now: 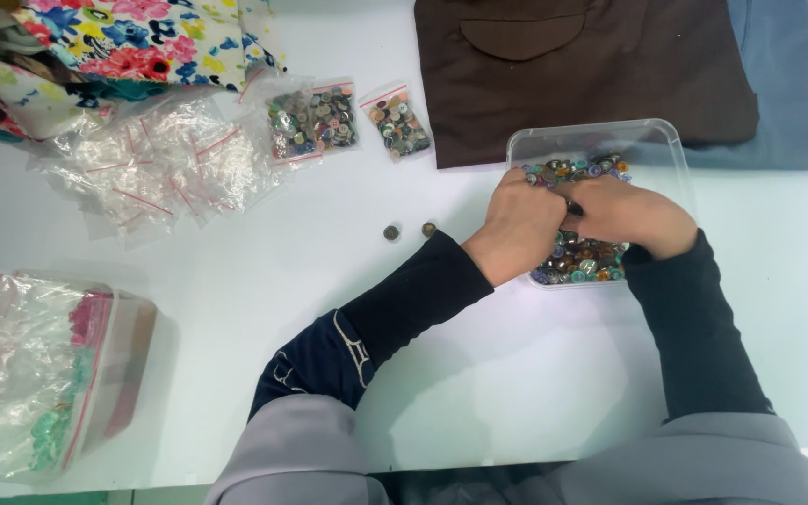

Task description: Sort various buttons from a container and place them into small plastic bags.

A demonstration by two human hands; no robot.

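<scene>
A clear plastic tub (658, 140) on the white table holds a heap of mixed coloured buttons (580, 259). Both my hands are down in it. My left hand (519, 221) is curled at the tub's left rim, its fingers bent into the buttons. My right hand (627, 213) lies across the heap, fingertips meeting the left hand. What the fingers grip is hidden. Two loose dark buttons (392, 233) (428, 229) lie on the table just left of the tub.
Two small zip bags filled with buttons (312, 122) (400, 125) lie at the back. A heap of empty zip bags (156, 164) sits left of them, flowered cloth (95, 42) behind. Folded brown (582, 75) and blue (792, 93) cloth lie behind the tub. A bag-filled box (39, 369) stands front left.
</scene>
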